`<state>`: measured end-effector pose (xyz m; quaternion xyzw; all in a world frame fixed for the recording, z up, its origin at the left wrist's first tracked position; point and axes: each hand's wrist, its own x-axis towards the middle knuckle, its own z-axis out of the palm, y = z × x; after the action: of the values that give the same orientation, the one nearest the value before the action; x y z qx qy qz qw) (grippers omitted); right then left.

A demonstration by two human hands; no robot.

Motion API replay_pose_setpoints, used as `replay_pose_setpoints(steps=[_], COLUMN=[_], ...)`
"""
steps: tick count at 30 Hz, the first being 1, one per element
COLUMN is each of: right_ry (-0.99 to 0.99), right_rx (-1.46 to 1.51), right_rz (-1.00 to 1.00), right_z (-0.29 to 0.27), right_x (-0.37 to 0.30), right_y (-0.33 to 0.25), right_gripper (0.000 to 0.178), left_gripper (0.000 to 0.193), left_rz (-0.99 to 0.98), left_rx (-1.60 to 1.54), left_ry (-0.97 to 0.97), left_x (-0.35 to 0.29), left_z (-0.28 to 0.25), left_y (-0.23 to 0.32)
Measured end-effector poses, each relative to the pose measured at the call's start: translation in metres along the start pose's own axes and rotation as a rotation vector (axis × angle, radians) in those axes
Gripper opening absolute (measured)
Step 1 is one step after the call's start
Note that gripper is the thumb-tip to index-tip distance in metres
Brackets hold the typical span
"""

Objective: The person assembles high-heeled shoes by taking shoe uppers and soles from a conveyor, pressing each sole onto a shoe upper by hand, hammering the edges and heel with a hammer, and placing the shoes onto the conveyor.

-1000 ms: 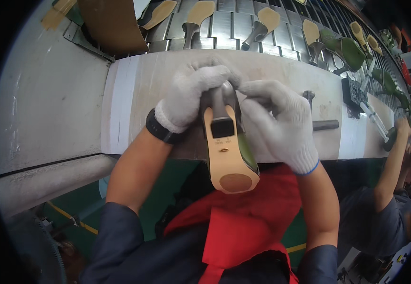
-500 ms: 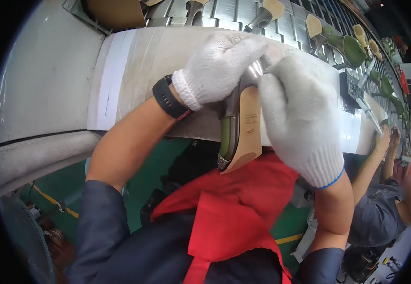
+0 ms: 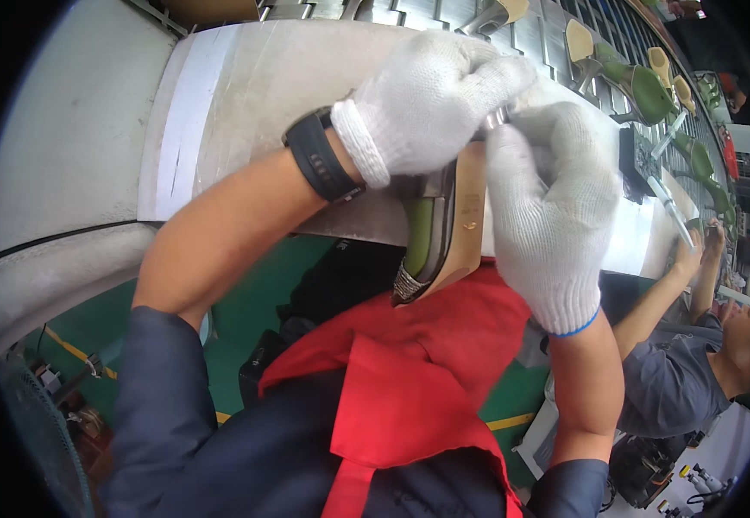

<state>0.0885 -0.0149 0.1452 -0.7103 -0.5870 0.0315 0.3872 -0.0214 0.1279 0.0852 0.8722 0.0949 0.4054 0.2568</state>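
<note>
Now your white-knit-gloved left hand (image 3: 431,108) grips the green, tan-soled high-heeled shoe (image 3: 468,211) near its shiny grey heel (image 3: 497,118); your matching-gloved right hand (image 3: 552,203) curls there, its grip unclear. The toe (image 3: 410,278) extends past the pale, flat counter (image 3: 280,82) toward your red cloth apron (image 3: 409,380).

We see matt, knitted cloth on the left hand (image 3: 435,108) and right hand (image 3: 556,207). The shoe (image 3: 422,229) has a smooth sole (image 3: 468,205) and a rough, glittery toe trim (image 3: 409,287). Beyond the far edge of the bench (image 3: 280,86), metal slats (image 3: 534,43) shine; past its near edge, the apron (image 3: 405,406) is matt cloth.
</note>
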Motion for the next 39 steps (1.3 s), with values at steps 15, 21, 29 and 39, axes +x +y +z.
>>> replay_pose_setpoints(steps=[15, 21, 29, 39], right_ry=[-0.461, -0.455, -0.315, -0.197], right_rx=[0.490, 0.416, 0.374, -0.339], right_rz=[0.485, 0.461, 0.288, -0.363], right_z=[-0.014, -0.009, 0.007, 0.017], right_x=[-0.014, -0.015, -0.019, -0.011], right_y=[0.019, 0.024, 0.025, 0.046], right_gripper=[0.040, 0.046, 0.048, 0.027], left_gripper=[0.033, 0.024, 0.026, 0.031], left_rz=[-0.577, -0.469, -0.208, -0.483], left_rx=[-0.824, -0.784, -0.322, -0.678], left_ry=[0.010, -0.053, 0.106, -0.053], left_x=[-0.001, 0.007, -0.001, 0.003], left_z=[0.004, -0.016, 0.010, 0.002], left_y=[0.003, 0.014, -0.009, -0.003])
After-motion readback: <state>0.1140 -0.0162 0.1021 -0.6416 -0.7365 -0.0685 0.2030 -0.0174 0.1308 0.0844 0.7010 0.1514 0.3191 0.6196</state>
